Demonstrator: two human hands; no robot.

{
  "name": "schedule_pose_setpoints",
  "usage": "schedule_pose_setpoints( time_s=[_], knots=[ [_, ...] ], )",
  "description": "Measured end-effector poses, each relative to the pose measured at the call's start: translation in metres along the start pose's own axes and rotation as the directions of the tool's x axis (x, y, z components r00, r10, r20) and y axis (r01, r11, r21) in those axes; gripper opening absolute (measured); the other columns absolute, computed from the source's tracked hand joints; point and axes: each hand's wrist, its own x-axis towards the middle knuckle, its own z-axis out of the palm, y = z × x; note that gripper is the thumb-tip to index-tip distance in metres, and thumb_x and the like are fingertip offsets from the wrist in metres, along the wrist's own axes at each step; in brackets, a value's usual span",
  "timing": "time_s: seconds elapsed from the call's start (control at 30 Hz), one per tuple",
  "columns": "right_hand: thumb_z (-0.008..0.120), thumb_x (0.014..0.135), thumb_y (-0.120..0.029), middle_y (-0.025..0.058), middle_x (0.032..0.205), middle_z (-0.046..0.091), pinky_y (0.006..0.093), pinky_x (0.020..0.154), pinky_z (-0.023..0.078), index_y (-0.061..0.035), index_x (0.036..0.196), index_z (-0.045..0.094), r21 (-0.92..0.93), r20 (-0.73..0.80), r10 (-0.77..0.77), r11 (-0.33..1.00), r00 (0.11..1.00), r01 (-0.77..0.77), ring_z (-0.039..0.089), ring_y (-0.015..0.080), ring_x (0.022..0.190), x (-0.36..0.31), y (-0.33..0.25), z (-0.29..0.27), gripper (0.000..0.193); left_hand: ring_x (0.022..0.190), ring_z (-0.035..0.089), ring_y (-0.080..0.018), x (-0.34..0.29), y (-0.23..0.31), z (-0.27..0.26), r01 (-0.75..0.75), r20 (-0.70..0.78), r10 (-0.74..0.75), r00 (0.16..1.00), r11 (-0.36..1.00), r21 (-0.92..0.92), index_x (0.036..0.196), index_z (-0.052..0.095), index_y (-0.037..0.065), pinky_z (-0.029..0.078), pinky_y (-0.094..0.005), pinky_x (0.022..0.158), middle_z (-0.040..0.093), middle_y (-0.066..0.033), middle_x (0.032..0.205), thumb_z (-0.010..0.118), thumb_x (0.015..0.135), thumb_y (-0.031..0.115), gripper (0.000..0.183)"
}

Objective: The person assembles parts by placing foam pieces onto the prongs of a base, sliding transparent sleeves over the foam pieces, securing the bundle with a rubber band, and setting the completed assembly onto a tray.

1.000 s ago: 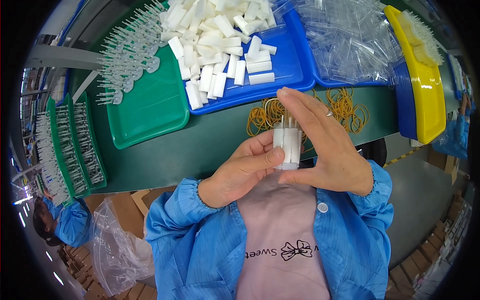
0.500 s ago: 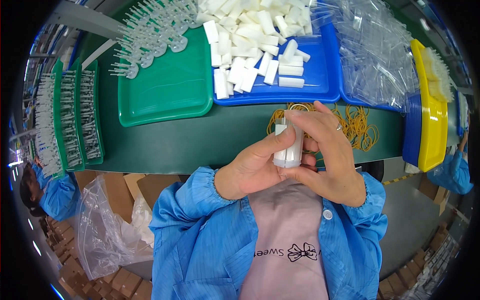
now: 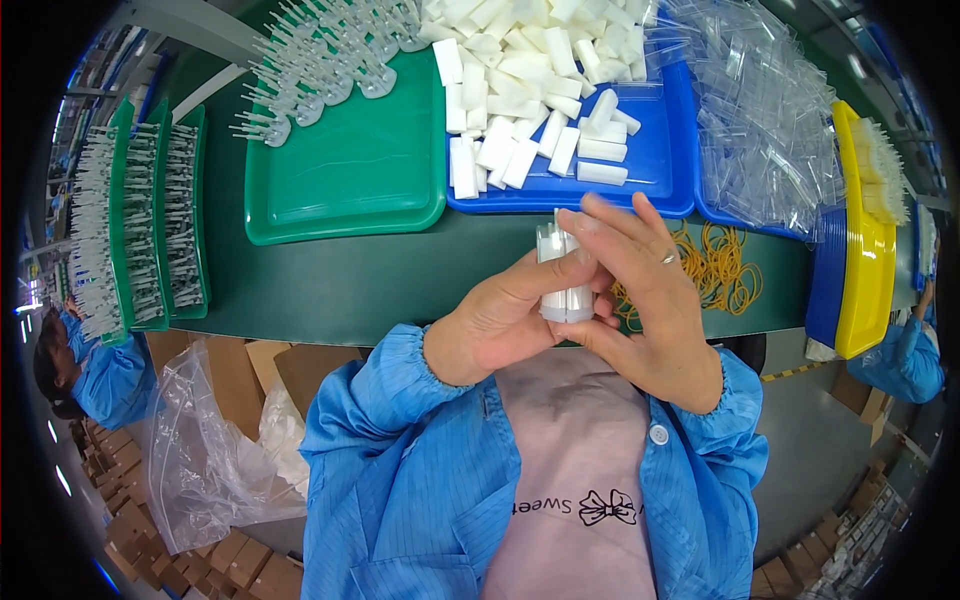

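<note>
Left hand (image 3: 500, 320): clamped on the bundle (image 3: 566, 304), thumb laid across its face.
Right hand (image 3: 650, 310): cupped about the bundle's right side, thumb at the near end, fingers arched by the far end; whether it presses cannot be told.
Bundle: white, clear-sided, between the hands, above the near edge of the worktop (image 3: 330, 280).
Long axis: roughly square to that edge, leaning slightly left; the flat, translucent end points to the wearer, the end with a thin tip to the far edge.
Good handling: probably a steady left grip, with light, even right-hand contact so the parts stay parallel and the ends level.
Bands (image 3: 725, 268): yellow, loosely heaped near the near edge, right of centre.
Green tray (image 3: 350, 190): left of centre, stemmed pieces (image 3: 335, 75) towards its far left corner.
Blue tray (image 3: 655, 165): beside it, heaped with white blocks (image 3: 520, 100).
Clear sleeves (image 3: 765, 110): piled farther right, towards the worktop's right edge.
</note>
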Motion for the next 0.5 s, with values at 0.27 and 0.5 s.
schedule_pose_setpoints(
  time_s=[0.27, 0.5],
  knots=[
    [0.072, 0.07, -0.007, 0.0078, 0.092, 0.064, 0.0339, 0.074, 0.047, -0.0062, 0.088, 0.066, 0.121, -0.116, 0.228, 0.969, 0.967, -0.215, 0.059, 0.0256, 0.087, -0.011, 0.02, -0.003, 0.018, 0.075, 0.051, -0.0166, -0.026, 0.038, 0.008, -0.383, 0.074, 0.377, 0.923, 0.913, 0.141, 0.144, 0.021, 0.004, 0.049, -0.0335, 0.07, 0.044, -0.001, 0.079, 0.069, 0.082, 0.036, 0.085],
    [0.069, 0.069, -0.007, 0.0029, 0.081, 0.05, 0.0357, 0.07, 0.038, -0.011, 0.08, 0.065, -0.32, -0.01, 0.088, 0.943, 0.996, -0.086, 0.048, 0.022, 0.08, -0.013, 0.027, 0.024, 0.012, 0.067, 0.047, -0.0118, -0.042, 0.035, 0.014, -0.528, -0.093, 0.734, 0.673, 0.565, 0.635, 0.141, 0.026, -0.001, 0.042, -0.0261, 0.055, 0.044, -0.0003, 0.076, 0.068, 0.079, 0.019, 0.077]
  ],
)
